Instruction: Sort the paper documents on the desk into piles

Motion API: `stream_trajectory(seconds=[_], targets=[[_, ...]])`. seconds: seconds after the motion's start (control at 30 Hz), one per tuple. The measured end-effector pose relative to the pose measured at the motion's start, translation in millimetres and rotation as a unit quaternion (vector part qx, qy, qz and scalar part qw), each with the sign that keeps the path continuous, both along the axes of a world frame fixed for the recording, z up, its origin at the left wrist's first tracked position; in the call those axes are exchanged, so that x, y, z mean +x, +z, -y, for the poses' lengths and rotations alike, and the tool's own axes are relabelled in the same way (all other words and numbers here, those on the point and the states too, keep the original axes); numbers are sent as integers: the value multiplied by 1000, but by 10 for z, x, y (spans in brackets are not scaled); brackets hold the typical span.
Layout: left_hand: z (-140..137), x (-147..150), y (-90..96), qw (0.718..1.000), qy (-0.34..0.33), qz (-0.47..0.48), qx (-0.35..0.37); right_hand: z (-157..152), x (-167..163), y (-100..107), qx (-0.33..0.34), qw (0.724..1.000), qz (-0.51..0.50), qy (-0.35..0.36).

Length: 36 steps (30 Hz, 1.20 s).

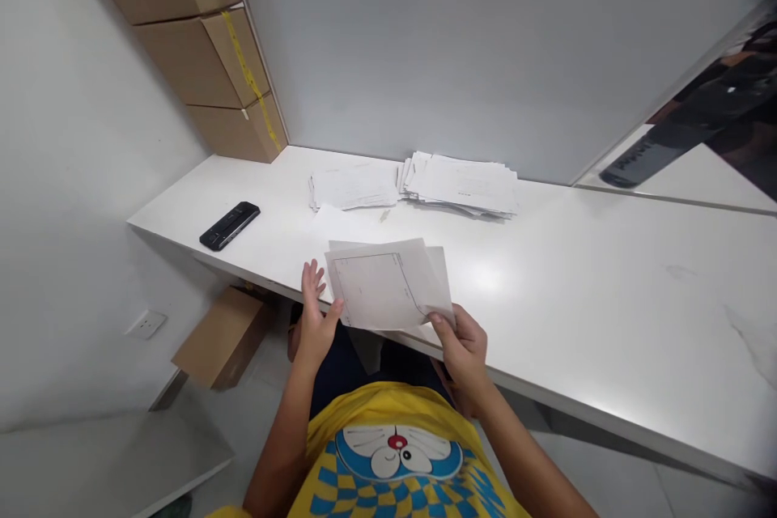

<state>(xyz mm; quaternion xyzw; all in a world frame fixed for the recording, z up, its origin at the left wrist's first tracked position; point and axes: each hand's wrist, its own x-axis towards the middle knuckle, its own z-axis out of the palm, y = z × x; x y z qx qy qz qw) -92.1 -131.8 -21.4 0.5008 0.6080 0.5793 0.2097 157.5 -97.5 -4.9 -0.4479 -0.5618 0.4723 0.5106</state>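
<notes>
Several sheets of paper [376, 287] are held over the table's front edge, slightly fanned at the right. The top one carries a printed line outline. My right hand [464, 344] grips them at their lower right corner, thumb on top and fingers underneath. At the left edge of the sheets is my left hand [319, 312], its fingers spread and the thumb close to the lower left corner; whether the thumb touches the paper is hard to see. Beyond the sheets lie a low pile of papers [355, 184] and a thicker, uneven stack of papers [464, 184].
A black phone [230, 226] lies on the white table [583, 275] at the left. Cardboard boxes [234, 125] are stacked in the back left corner against the wall. Another cardboard box [222, 336] stands on the floor. A reflective panel [698, 125] is at the right.
</notes>
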Motion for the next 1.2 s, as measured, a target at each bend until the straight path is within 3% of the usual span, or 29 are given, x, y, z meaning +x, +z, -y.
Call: stream_trajectory(seconds=[0.17, 0.33, 0.5, 0.57, 0.73, 0.83, 0.93, 1.03, 1.2], targets=[[-365, 174, 131, 997, -51, 54, 29, 39, 163, -93, -22, 999, -15, -31], [-357, 280, 241, 991, 18, 46, 125, 102, 287, 27, -48, 994, -45, -85], [-319, 321, 53, 996, -50, 15, 75, 68, 279, 176, -65, 995, -30, -70], [-264, 387, 19, 997, -46, 22, 65, 58, 261, 200, -73, 995, -16, -67], [13, 552, 207, 998, -18, 28, 44, 109, 411, 176, -92, 993, -3, -70], [173, 520, 301, 999, -21, 29, 10, 173, 675, 88, -179, 983, 45, -9], [254, 441, 254, 996, -58, -27, -58, 230, 952, -13, -268, 959, 90, 27], [253, 443, 145, 982, -87, -138, -94, 257, 1150, -68, -311, 945, 92, -48], [52, 702, 100, 944, -177, -277, -34, 245, 1324, -28, -321, 935, 70, -132]])
